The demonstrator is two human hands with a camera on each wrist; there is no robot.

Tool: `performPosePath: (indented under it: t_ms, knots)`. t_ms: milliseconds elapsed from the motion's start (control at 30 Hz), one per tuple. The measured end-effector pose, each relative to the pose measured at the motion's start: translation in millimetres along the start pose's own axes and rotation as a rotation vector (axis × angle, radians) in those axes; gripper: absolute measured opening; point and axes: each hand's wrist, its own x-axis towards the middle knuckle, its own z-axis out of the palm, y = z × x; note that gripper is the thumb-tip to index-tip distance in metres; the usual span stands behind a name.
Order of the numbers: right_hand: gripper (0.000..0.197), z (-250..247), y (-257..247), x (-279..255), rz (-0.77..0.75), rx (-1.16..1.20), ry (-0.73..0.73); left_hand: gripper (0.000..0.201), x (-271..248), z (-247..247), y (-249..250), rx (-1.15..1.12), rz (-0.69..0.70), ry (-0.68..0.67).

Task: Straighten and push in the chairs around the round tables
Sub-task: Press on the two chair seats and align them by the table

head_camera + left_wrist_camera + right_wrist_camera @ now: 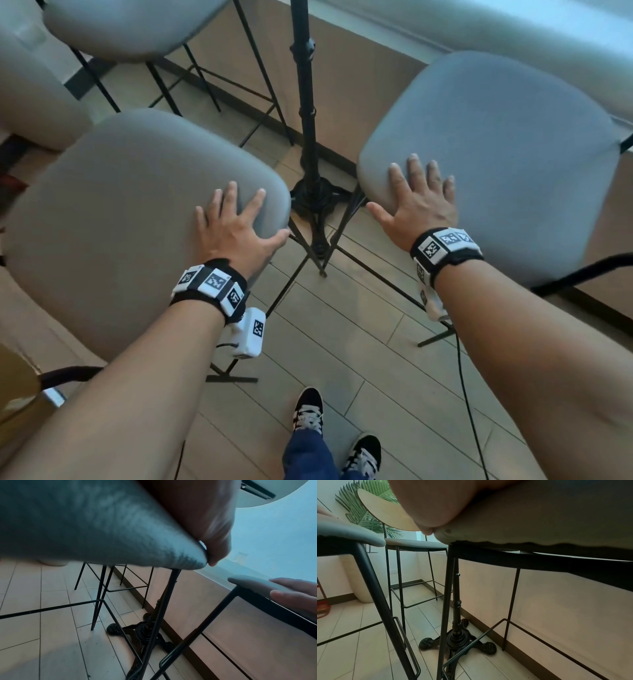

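Observation:
Two grey padded stools on thin black legs stand either side of the table's black pedestal (309, 137). My left hand (236, 222) lies flat on the near right corner of the left stool (137, 212), fingers spread, thumb (216, 555) over the seat edge. My right hand (419, 195) rests flat on the near left corner of the right stool (496, 164), fingers straight, thumb (426, 531) off the edge. The pedestal's ornate foot (457, 638) sits between the stools' legs. The underside of the round tabletop (254, 496) shows only in the left wrist view.
A third grey stool (130, 27) with a wooden back (388, 511) stands beyond the left one. A beige low wall (359, 85) runs close behind the pedestal. A pale planter (356, 577) with a palm stands far left. My feet (308, 411) and a cable (469, 394) are on the tiled floor.

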Motion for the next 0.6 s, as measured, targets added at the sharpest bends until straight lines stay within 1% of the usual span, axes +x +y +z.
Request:
performPosePath:
  t_ms: [200,400,600]
  knots:
    - [0.082,1.7,4.5,-5.8,-0.021,-0.018,-0.01,0.082,-13.0,0.0,-4.8,-0.01,-0.008,0.005]
    - [0.08,-3.4,10.5,-4.5,-0.042,-0.024,0.004,0.082,-14.4,2.7,-10.8,-0.029,-0.008,0.035]
    - [0.079,-2.6,27.1,-9.9,-0.033,-0.025,0.018,0.084,-15.4,4.1,-9.0,-0.04,0.002,0.048]
